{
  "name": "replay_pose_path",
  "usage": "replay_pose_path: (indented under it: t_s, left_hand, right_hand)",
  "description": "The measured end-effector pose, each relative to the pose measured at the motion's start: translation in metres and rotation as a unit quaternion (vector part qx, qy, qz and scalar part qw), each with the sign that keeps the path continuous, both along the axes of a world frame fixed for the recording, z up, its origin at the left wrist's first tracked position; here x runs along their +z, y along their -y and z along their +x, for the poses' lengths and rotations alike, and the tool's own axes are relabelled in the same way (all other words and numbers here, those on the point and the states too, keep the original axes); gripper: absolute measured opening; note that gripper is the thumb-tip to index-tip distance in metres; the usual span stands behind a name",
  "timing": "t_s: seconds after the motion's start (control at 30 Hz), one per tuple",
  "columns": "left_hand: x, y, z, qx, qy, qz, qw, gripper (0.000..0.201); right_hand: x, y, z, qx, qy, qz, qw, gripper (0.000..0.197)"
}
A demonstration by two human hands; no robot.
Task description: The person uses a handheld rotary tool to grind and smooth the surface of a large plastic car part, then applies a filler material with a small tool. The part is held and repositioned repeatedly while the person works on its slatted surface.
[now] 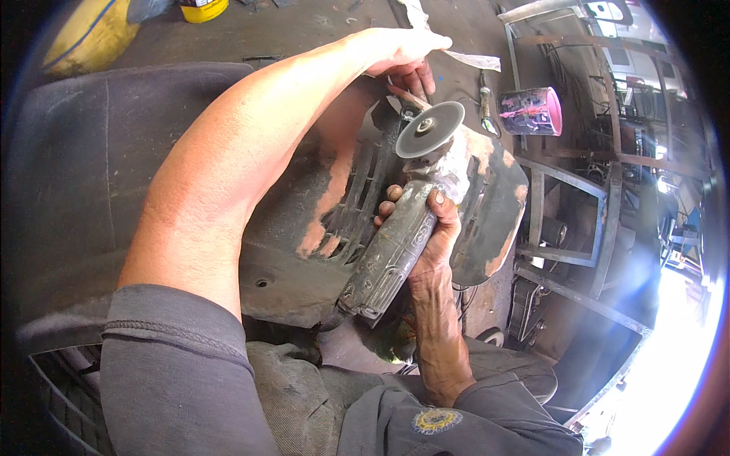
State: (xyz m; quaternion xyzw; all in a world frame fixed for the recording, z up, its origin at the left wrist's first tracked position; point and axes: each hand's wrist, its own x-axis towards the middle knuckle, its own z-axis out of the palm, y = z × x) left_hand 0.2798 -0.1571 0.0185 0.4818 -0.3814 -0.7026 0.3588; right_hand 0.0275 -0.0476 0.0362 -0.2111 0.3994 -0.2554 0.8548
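Extended left forearm (228, 152) over vented dark panel (332, 194); could not tell grip of left hand (403, 55); closed right hand (439, 232) around angle grinder (391, 257), slanted long axis forward-right, cutting disc (439, 137) toward left hand.

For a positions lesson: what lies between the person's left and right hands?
In the head view, the grinder's disc lies between left hand and right hand.
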Motion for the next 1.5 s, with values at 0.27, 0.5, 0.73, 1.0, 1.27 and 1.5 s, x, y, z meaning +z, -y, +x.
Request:
replay_pose_path:
  t_s: [0.27, 0.5, 0.73, 1.0, 1.27, 1.5]
  left_hand:
    - [-0.008, 0.002, 0.007, 0.006, -0.007, -0.01, 1.0, 0.088]
    - [-0.002, -0.001, 0.0, 0.006, -0.014, -0.009, 1.0, 0.089]
    - [0.006, -0.002, 0.001, -0.001, -0.003, 0.008, 1.0, 0.09]
    - [0.006, 0.0, 0.001, -0.014, -0.004, 0.011, 1.0, 0.09]
    - [0.007, -0.001, 0.001, -0.011, -0.017, 0.0, 1.0, 0.089]
    - [0.007, 0.0, 0.002, -0.011, -0.026, 0.005, 1.0, 0.09]
  right_hand:
    - [-0.003, -0.002, 0.003, 0.0, 0.003, 0.003, 1.0, 0.053]
    - [0.001, -0.003, -0.002, 0.012, 0.019, 0.006, 1.0, 0.054]
    - [0.002, -0.002, -0.002, 0.021, 0.021, 0.015, 0.999, 0.053]
    - [0.0, -0.002, -0.002, 0.015, 0.016, 0.024, 0.999, 0.053]
    - [0.005, -0.002, -0.007, 0.017, 0.011, 0.024, 1.0, 0.053]
    - [0.002, 0.0, -0.006, 0.027, 0.016, 0.019, 0.999, 0.054]
